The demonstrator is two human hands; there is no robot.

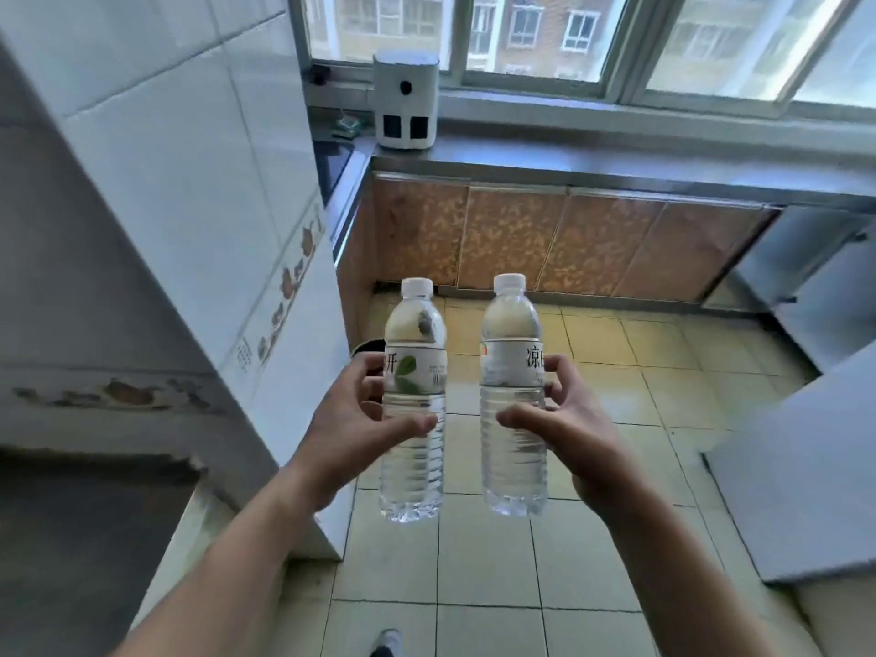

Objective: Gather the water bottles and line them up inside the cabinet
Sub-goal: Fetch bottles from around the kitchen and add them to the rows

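Hands outstretched in a tiled kitchen, a person holds two clear plastic water bottles upright and side by side above the floor (616, 353), a small gap between them. The left hand (353, 426) holds the left bottle (414, 410) at mid-height, its grip curled round the body, the thumb lying across the near side just below the label and the fingers wrapping behind. That bottle carries a white label with a green leaf and a white screw cap (417, 286). The right hand (576, 436) holds the right bottle (513, 410) in the same way, thumb pointing inward across the ribbed lower half and fingers curled behind the label, which bears dark printed characters. Its cap (509, 283) is also white. Both bottles appear nearly full of water and hang clear of any surface.

Ahead, a row of low cabinet doors (559, 239) with an orange speckled finish runs under a grey table (616, 168) beneath the window (545, 35); all these doors are closed. A white boxy appliance (405, 101) stands on the table at its left end. White wall tiles (180, 158) with a brown decorative band fill the left side. A pale grey cabinet (815, 471) stands at the right edge. The toe of a shoe (386, 642) shows at the bottom edge.
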